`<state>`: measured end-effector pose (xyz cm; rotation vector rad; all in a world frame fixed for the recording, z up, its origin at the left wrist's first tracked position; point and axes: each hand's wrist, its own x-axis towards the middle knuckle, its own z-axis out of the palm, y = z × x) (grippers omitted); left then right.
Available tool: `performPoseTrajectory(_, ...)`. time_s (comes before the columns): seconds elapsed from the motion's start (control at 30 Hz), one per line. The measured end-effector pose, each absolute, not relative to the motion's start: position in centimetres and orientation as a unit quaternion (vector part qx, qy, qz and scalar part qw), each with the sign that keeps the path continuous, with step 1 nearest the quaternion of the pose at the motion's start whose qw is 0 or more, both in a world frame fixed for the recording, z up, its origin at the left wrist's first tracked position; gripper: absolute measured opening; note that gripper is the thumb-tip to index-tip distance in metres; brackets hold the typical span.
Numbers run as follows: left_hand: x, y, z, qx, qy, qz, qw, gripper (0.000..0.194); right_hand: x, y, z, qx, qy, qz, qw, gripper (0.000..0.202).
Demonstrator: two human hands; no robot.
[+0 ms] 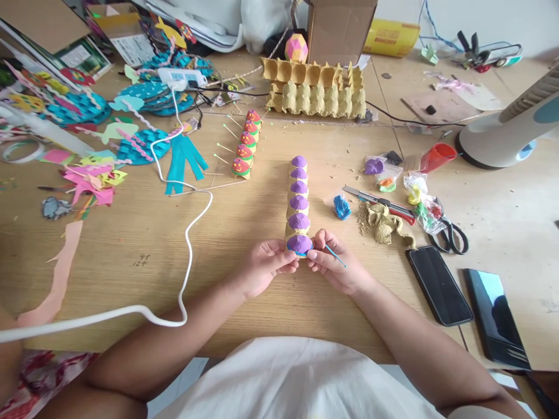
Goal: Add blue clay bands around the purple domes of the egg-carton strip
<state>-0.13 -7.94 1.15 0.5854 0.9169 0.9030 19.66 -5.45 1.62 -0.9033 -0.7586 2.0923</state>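
An egg-carton strip (299,202) lies lengthwise away from me, its several humps capped with purple clay. Round the base of the nearest hump runs a thin blue clay strand (300,252). My left hand (264,265) pinches the left side of this near end. On the other side my right hand (334,265) has its thumb at the blue strand, and a loose blue length (336,256) sticks out past its fingers. To the right sits a lump of blue clay (342,207).
Further back left stands a red-and-green decorated strip (247,145). A white cable (188,244) crosses the left side. Rightward lie a cutter (379,202), scissors (449,235) and two phones (439,285). Egg cartons (323,100) are at the back.
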Motion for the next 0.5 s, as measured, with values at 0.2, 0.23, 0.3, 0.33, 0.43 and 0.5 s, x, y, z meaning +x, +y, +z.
performPoseTrajectory(0.2,-0.46,-7.58,1.53,0.243,0.414,0.405,0.778,0.041,19.9,-5.27,1.82,-0.351,-0.289,0.813,0.364,0.049)
performPoseTrajectory(0.23,-0.46,-7.59,1.43,0.244,0.414,0.405,0.778,0.039,19.91,-5.26,1.82,-0.349,-0.291,0.813,0.363,0.049)
performPoseTrajectory(0.3,-0.42,-7.66,1.18,0.248,0.416,0.407,0.774,0.036,19.91,-5.26,1.78,-0.348,-0.294,0.813,0.361,0.05)
performPoseTrajectory(0.33,-0.4,-7.69,1.05,0.251,0.417,0.409,0.772,0.035,19.9,-5.26,1.76,-0.348,-0.296,0.813,0.361,0.05)
performPoseTrajectory(0.43,-0.32,-7.75,0.82,0.253,0.421,0.415,0.766,0.034,19.86,-5.26,1.68,-0.35,-0.299,0.811,0.361,0.05)
performPoseTrajectory(0.5,-0.32,-7.76,0.83,0.248,0.418,0.418,0.768,0.033,19.86,-5.24,1.64,-0.351,-0.298,0.811,0.36,0.05)
